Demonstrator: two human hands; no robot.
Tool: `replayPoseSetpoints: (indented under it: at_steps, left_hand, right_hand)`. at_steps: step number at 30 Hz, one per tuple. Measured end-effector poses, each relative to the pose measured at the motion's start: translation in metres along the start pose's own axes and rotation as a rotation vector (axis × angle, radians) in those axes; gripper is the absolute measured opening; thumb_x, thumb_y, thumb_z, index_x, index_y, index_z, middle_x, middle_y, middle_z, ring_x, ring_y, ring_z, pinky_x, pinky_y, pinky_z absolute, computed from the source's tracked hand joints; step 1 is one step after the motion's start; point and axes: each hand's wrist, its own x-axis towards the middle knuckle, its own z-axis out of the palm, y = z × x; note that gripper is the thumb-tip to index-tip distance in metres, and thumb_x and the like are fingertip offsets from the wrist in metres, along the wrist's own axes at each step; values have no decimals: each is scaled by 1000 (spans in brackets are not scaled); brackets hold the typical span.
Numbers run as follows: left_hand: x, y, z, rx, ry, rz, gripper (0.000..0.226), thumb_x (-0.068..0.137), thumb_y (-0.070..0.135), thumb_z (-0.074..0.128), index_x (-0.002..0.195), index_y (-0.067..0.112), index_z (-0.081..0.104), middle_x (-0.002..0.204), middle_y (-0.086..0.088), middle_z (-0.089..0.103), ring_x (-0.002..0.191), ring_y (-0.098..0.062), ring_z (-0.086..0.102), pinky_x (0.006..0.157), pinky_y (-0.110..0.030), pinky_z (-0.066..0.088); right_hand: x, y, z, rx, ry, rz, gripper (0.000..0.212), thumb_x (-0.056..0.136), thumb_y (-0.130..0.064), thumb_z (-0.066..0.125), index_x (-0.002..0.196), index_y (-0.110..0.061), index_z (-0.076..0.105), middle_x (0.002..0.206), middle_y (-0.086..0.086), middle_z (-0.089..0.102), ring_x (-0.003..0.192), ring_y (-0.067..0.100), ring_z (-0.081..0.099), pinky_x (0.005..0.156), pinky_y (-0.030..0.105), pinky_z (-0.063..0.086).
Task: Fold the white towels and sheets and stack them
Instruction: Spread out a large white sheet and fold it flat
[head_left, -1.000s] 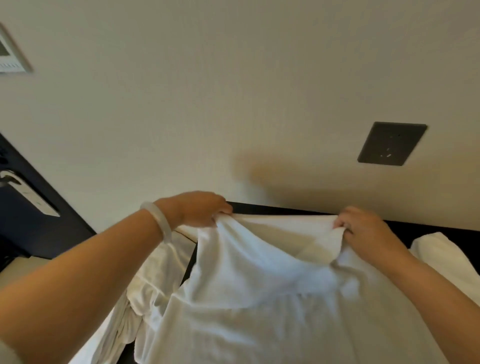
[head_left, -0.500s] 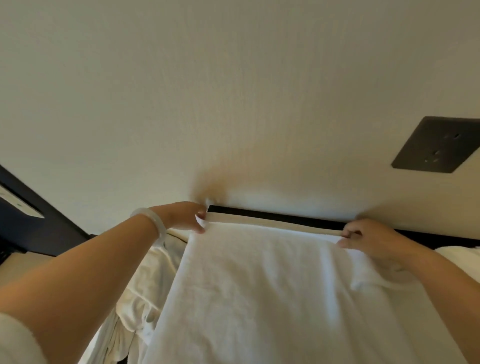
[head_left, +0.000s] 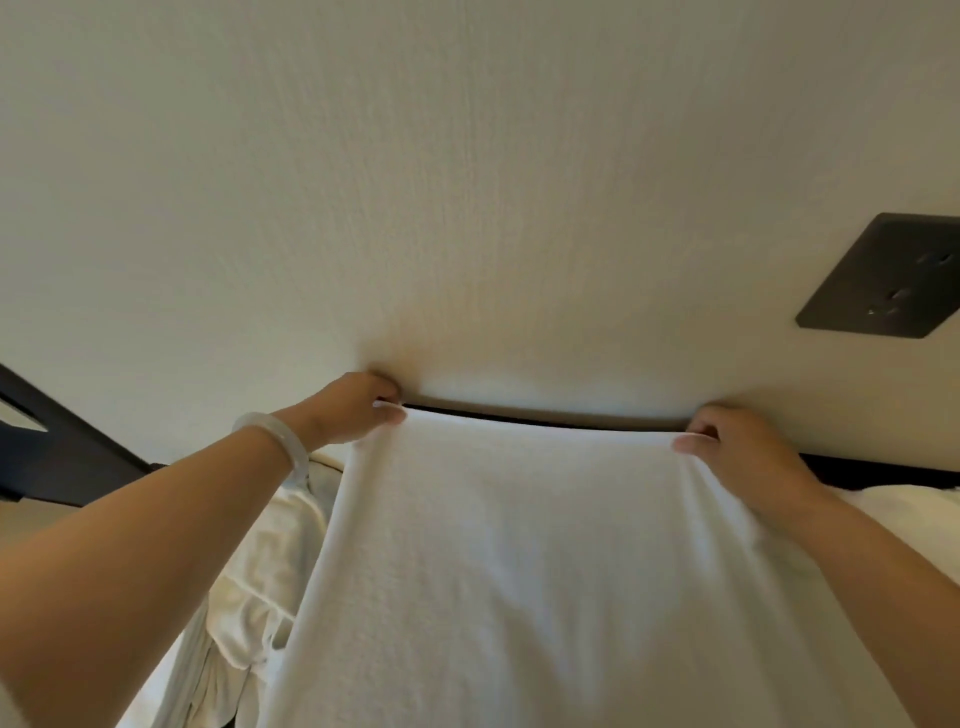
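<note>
A white towel (head_left: 524, 561) is stretched flat in front of me, its far edge pulled taut close to the cream wall. My left hand (head_left: 353, 408) pinches the far left corner; a pale bangle sits on that wrist. My right hand (head_left: 737, 452) pinches the far right corner. The towel hangs down toward me and fills the lower middle of the view. Crumpled white linen (head_left: 260, 582) lies bunched below my left forearm. Another white piece (head_left: 904, 501) shows past my right wrist.
A cream wall (head_left: 467, 182) rises directly behind the towel, with a dark switch plate (head_left: 883, 278) at the right. A dark strip of surface (head_left: 519, 417) runs along the wall's base. Dark furniture (head_left: 57, 452) stands at the left edge.
The towel went from bunched between my hands to pulled flat. Both hands moved apart and forward toward the wall, holding the corners, and the view shifted left.
</note>
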Motion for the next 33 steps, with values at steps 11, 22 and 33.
replayPoseSetpoints:
  at_steps: [11, 22, 33]
  left_hand:
    - [-14, -11, 13, -506, 342, -220, 15, 80, 16, 76, 77, 28, 67, 81, 7, 65, 76, -11, 60, 63, -24, 45]
    - [-53, 44, 58, -69, 658, -115, 38, 87, 8, 68, 121, -5, 55, 118, -23, 55, 108, -42, 50, 96, -45, 39]
    - [-118, 57, 116, 338, 167, -13, 62, 99, 57, 9, 156, 34, -1, 165, 3, -7, 152, -20, -5, 120, -52, 2]
  right_hand:
    - [-6, 7, 15, 68, 214, 76, 16, 81, -15, 77, 72, -20, 66, 76, 0, 67, 72, 20, 59, 67, 33, 41]
    - [-50, -29, 30, -467, 440, 2, 20, 85, -6, 69, 102, 0, 60, 101, 24, 62, 97, 39, 52, 91, 49, 32]
    - [-121, -60, 93, -504, -152, -233, 67, 99, -57, 13, 158, -27, 4, 166, -3, -1, 152, 15, -3, 122, 47, -2]
